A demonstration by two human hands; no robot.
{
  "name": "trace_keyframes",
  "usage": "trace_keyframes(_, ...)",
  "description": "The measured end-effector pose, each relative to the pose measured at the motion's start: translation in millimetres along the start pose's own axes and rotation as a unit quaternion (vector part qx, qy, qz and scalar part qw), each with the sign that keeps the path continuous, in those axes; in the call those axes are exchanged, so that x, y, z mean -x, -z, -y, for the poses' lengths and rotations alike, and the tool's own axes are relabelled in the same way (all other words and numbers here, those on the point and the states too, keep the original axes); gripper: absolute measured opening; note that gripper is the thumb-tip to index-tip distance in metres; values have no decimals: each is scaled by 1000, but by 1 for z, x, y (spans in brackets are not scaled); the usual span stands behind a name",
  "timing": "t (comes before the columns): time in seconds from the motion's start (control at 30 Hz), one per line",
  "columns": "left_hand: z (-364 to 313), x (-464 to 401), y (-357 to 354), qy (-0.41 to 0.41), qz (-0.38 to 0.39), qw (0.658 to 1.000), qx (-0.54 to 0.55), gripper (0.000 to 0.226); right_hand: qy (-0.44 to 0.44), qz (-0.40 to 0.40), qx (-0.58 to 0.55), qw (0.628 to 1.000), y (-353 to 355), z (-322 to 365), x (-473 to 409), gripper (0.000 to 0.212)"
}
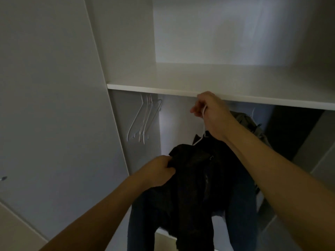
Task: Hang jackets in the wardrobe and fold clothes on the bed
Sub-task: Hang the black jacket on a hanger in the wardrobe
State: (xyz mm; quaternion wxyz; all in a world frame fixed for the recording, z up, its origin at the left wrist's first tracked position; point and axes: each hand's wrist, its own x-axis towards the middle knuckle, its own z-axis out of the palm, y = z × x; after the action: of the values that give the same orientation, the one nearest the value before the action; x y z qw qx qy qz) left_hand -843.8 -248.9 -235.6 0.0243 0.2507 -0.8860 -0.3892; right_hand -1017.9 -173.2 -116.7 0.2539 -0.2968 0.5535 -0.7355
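Hands lift a dark jacket (195, 178) into an open white wardrobe (126, 51): the right hand (210, 109) pinches the hook of its white hanger (204, 120) just under the shelf (199, 91), while the left hand (159, 169) grips the jacket's near-left shoulder. Bare hangers (143, 120) hang far left; an olive garment (253, 127) hangs right.

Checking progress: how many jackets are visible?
2: a black jacket on a hanger held by both hands, and an olive jacket hanging behind the right forearm. Others may be hidden.
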Motion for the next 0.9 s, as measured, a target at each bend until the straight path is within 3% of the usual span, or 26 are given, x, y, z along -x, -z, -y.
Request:
trace_keyframes(0.1,-12,-5,-3,-2,-55,998,40,22,-3,44,179,983,13,-1,-3,19)
trace_keyframes(0.23,-25,-24,-14,42,-95,993,62,22,-34,97,257,961,44,-30,5,22)
trace_keyframes(0.4,-50,-61,-39,64,-121,989,58,39,-116,78,356,924,72,-65,-9,38)
trace_keyframes(0.57,-62,-108,-65,73,-126,988,56,27,-175,36,324,929,101,-83,-51,40)
trace_keyframes(0.67,-59,-137,-77,51,-158,985,50,21,-154,5,312,938,126,-85,-87,50)
trace_keyframes(0.9,-63,-209,-105,-2,-229,972,48,17,-106,-5,249,963,157,-104,-142,34)
